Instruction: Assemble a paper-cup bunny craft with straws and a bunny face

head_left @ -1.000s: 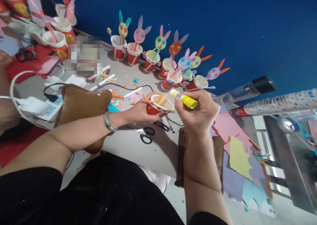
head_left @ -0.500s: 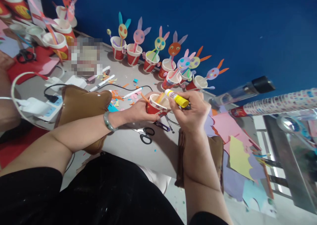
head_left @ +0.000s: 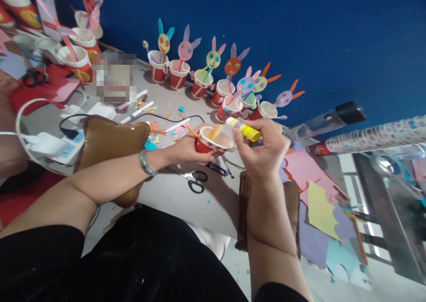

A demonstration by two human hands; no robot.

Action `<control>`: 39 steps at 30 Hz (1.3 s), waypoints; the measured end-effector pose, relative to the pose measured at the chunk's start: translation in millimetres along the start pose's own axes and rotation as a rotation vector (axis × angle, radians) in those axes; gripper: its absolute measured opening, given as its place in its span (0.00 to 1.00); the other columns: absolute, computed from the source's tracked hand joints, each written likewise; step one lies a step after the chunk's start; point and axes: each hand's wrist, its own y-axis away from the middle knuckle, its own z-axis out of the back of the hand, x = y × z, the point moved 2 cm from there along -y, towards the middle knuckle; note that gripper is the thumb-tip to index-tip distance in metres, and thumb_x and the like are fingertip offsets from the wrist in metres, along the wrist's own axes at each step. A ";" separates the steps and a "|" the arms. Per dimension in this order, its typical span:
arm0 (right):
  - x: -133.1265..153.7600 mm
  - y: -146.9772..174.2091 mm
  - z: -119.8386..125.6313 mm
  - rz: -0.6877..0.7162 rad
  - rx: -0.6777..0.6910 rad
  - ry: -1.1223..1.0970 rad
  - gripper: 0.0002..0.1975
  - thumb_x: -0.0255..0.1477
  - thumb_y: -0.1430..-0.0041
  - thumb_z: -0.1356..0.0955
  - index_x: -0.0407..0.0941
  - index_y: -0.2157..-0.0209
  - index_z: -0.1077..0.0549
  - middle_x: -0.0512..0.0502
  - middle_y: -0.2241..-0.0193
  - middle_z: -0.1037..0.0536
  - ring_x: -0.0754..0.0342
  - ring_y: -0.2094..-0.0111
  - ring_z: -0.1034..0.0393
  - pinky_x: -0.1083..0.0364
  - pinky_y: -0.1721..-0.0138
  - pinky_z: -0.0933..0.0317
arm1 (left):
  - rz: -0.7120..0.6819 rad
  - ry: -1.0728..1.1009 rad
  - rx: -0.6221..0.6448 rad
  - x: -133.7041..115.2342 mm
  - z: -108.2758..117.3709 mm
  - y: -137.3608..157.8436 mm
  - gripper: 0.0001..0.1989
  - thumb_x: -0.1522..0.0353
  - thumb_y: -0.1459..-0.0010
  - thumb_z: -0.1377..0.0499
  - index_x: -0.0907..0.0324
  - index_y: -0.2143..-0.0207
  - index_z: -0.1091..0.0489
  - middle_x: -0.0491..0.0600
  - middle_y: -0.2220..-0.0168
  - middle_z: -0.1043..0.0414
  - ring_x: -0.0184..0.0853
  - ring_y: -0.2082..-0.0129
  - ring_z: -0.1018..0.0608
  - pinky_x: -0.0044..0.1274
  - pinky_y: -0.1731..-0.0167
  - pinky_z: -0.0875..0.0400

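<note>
Head view: black-handled scissors [head_left: 192, 176] lie on the surface [head_left: 186, 205], just nearer than the left hand [head_left: 185, 149], whose fingers wrap around a red paper cup [head_left: 208, 147] holding a yellow-orange strip [head_left: 215, 132]. To their right, the right hand [head_left: 264, 147] grips a yellow glue stick [head_left: 246, 131] in its fingers, its white end near the cup's rim. Beyond the left fingers lie a white pen [head_left: 178, 125] and paper scraps [head_left: 155, 129]; farther off, paper rabbits [head_left: 232, 65] stand in cups [head_left: 201, 84] beside a blue wall [head_left: 282, 22].

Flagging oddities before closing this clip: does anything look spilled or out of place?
Only mild clutter: paper scraps lie strewn beyond the left hand, around a white pen, looking untidy. Nothing else stands out.
</note>
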 end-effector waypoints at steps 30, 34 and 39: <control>-33.8 16.0 -68.7 -0.334 0.875 -0.578 0.10 0.34 0.46 0.28 0.46 0.64 0.29 0.57 0.74 0.32 0.59 0.72 0.39 0.57 0.69 0.44 | -0.017 0.050 -0.597 6.3 38.1 -14.6 0.16 0.60 0.56 0.28 0.59 0.67 0.25 0.47 0.73 0.22 0.31 0.75 0.23 0.22 0.75 0.26; -18.3 25.0 -80.5 -0.237 0.969 -0.515 0.07 0.29 0.45 0.30 0.47 0.62 0.29 0.57 0.74 0.30 0.57 0.72 0.38 0.56 0.66 0.43 | -0.046 0.062 -0.610 9.2 40.9 -15.9 0.16 0.59 0.53 0.29 0.58 0.65 0.25 0.46 0.71 0.22 0.31 0.75 0.23 0.22 0.75 0.25; -9.7 28.8 -85.7 -0.111 0.971 -0.452 0.08 0.26 0.45 0.30 0.47 0.62 0.29 0.56 0.72 0.30 0.56 0.70 0.39 0.56 0.64 0.44 | -0.055 0.054 -0.609 9.7 42.4 -16.3 0.14 0.60 0.53 0.29 0.57 0.71 0.28 0.44 0.76 0.28 0.32 0.74 0.24 0.23 0.73 0.26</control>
